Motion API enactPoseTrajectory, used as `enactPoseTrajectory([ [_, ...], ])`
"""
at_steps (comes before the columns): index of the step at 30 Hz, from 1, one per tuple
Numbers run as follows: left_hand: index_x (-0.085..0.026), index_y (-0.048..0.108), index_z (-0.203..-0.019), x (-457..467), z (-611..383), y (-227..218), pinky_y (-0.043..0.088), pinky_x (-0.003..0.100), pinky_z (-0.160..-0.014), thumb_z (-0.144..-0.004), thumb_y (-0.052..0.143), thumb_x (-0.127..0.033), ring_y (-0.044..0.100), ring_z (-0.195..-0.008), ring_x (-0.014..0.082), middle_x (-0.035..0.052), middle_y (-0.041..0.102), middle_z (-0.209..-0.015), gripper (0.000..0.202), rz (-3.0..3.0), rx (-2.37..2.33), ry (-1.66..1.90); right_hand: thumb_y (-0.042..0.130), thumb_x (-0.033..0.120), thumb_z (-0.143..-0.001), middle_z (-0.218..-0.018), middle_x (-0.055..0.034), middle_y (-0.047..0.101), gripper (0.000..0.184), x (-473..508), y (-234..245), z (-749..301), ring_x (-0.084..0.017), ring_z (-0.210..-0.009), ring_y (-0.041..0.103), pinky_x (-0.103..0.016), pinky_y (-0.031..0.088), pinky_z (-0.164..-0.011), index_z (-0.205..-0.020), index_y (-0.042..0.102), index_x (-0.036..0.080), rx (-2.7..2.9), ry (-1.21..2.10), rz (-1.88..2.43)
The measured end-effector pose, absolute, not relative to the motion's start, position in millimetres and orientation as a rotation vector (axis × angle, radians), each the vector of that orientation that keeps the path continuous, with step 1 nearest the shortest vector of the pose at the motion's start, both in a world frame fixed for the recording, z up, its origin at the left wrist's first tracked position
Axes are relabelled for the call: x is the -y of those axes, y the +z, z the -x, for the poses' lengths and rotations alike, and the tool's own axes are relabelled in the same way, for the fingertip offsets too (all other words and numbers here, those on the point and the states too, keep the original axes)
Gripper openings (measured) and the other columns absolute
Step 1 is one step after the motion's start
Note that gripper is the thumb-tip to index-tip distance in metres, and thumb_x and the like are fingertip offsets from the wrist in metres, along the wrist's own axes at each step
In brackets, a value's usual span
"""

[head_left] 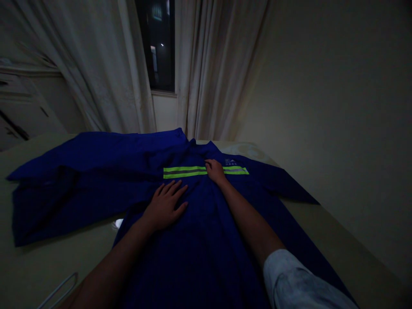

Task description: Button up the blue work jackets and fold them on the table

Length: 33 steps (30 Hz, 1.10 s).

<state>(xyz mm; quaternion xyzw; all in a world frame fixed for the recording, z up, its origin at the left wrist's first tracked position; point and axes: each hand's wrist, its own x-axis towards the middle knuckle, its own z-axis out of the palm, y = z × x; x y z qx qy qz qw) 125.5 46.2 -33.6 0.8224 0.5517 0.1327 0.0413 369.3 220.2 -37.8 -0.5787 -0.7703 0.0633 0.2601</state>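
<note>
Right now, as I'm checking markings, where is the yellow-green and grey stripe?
The yellow-green and grey stripe crosses the blue fabric garment near the middle of the head view, just beyond the left hand and partly covered by the right hand.

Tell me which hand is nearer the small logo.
Right: the right hand is beside the logo, over the stripe. The left hand lies farther off, on the garment below the stripe.

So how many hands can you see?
2: the left hand lies spread on the blue garment, below the green stripe; the right hand covers part of that stripe.
</note>
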Motion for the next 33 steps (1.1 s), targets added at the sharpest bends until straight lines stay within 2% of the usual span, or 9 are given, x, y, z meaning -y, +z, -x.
enactPoseTrajectory([
  [6,-0.034,0.044,-0.16,-47,-125,-36,0.023,0.061,-0.126,-0.102,0.043,-0.062,0.034,-0.156,0.0348,0.005,0.038,-0.169,0.064,-2.519,-1.672,0.446,0.048,0.016,-0.105,-0.118,-0.012,0.069,0.037,-215,-34,-364,-0.021,-0.11,0.065,-0.027,0.047,-0.099,-0.131,0.074,0.019,2.226,0.108,1.576],
  [10,-0.034,0.043,-0.161,-46,-126,-35,0.022,0.061,-0.127,-0.103,0.042,-0.062,0.034,-0.156,0.0342,0.0051,0.038,-0.169,0.064,-2.52,-1.674,0.443,0.043,0.016,-0.106,-0.118,-0.0133,0.067,0.041,-212,-32,-361,-0.023,-0.109,0.064,-0.029,0.047,-0.097,-0.136,0.071,0.021,2.288,0.042,1.609],
  [13,-0.034,0.043,-0.161,-46,-127,-34,0.022,0.06,-0.127,-0.103,0.042,-0.062,0.033,-0.156,0.0334,0.0053,0.038,-0.169,0.064,-2.513,-1.679,0.422,0.044,0.016,-0.106,-0.118,-0.0148,0.068,0.041,-211,-32,-359,-0.025,-0.11,0.063,-0.031,0.047,-0.098,-0.139,0.069,0.018,2.283,0.02,1.608],
  [18,-0.035,0.043,-0.161,-45,-127,-33,0.022,0.06,-0.127,-0.103,0.042,-0.062,0.033,-0.157,0.0332,0.0053,0.038,-0.169,0.064,-2.513,-1.681,0.429,0.05,0.018,-0.105,-0.121,-0.0143,0.07,0.034,-213,-32,-361,-0.023,-0.116,0.063,-0.03,0.045,-0.103,-0.13,0.073,0.013,2.193,0.084,1.582],
  [22,-0.034,0.043,-0.16,-45,-127,-31,0.023,0.06,-0.126,-0.103,0.042,-0.06,0.033,-0.156,0.0333,0.0056,0.037,-0.17,0.064,-2.509,-1.684,0.415,0.052,0.016,-0.104,-0.12,-0.012,0.072,0.031,-219,-34,-365,-0.021,-0.115,0.064,-0.029,0.046,-0.104,-0.127,0.074,0.014,2.162,0.158,1.524],
  [33,-0.033,0.043,-0.161,-45,-127,-36,0.022,0.06,-0.126,-0.103,0.039,-0.062,0.033,-0.156,0.0342,0.0069,0.038,-0.169,0.065,-2.525,-1.678,0.446,0.049,0.016,-0.106,-0.117,-0.0133,0.069,0.034,-222,-38,-360,-0.021,-0.112,0.063,-0.028,0.045,-0.104,-0.13,0.074,0.015,2.255,0.097,1.521],
])
